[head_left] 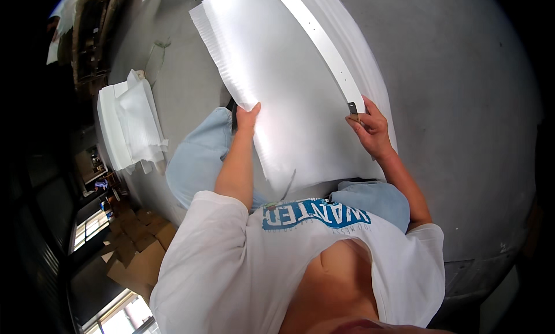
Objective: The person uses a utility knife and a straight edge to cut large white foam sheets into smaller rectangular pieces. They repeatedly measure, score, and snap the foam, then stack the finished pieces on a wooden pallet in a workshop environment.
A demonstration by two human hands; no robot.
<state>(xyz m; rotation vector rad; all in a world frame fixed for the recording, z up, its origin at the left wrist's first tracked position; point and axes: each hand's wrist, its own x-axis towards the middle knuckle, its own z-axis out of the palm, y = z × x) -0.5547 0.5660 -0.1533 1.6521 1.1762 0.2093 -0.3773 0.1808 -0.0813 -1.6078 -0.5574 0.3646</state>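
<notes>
A translucent white foam sheet (283, 103) lies spread in front of me, its long sides bending across the view. On its left edge my left hand (248, 117) is closed, the thumb on top and the other fingers hidden beneath. Along the sheet's right part runs a long white strip (326, 42) with small holes. My right hand (373, 129) pinches the strip's near end, where a small dark metal bracket (352, 108) shows. The strip's far end runs out of view at the top.
Stacked white sheets (130, 123) lie on the grey floor (457, 120) at the left. Brown cardboard boxes (139, 247) are piled at the lower left, and a wooden rack (92, 33) stands at the far left. My legs in light blue jeans (199, 155) are on either side of the foam sheet.
</notes>
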